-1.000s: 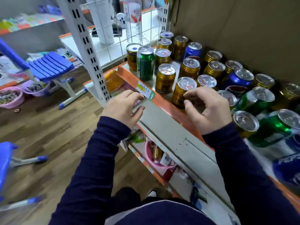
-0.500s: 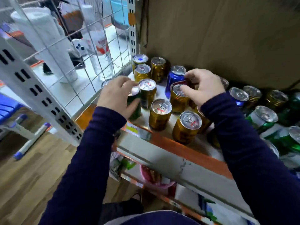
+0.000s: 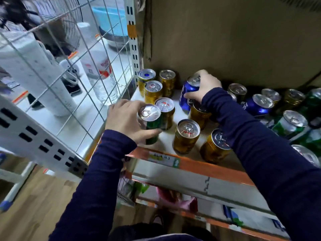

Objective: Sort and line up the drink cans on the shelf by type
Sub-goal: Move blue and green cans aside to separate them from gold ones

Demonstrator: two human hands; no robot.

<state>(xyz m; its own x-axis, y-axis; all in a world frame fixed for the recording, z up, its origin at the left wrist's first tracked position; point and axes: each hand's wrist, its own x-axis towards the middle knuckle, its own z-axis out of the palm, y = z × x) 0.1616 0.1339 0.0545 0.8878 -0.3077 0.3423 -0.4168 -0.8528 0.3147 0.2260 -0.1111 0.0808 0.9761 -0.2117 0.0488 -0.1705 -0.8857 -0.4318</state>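
Now green can (image 3: 151, 125) at shelf (image 3: 205, 166) front edge, left hand (image 3: 124, 119) fingers curled round its side. Blue can (image 3: 187, 94) further back, right hand (image 3: 207, 86) fingers wrapped over its top. Risks: gold can (image 3: 186, 136) just right of left fingers, more beneath right sleeve (image 3: 243, 136); careless swing likely topples them, or green can slips off edge.

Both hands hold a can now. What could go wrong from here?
1. The right hand grips the blue can among crowded cans; lifting it out may knock over the gold can under the wrist.
2. The right sleeve passes close over the front gold can near the shelf edge; it could push it off.
3. The left hand holds the green can near the front corner; it could drop off.
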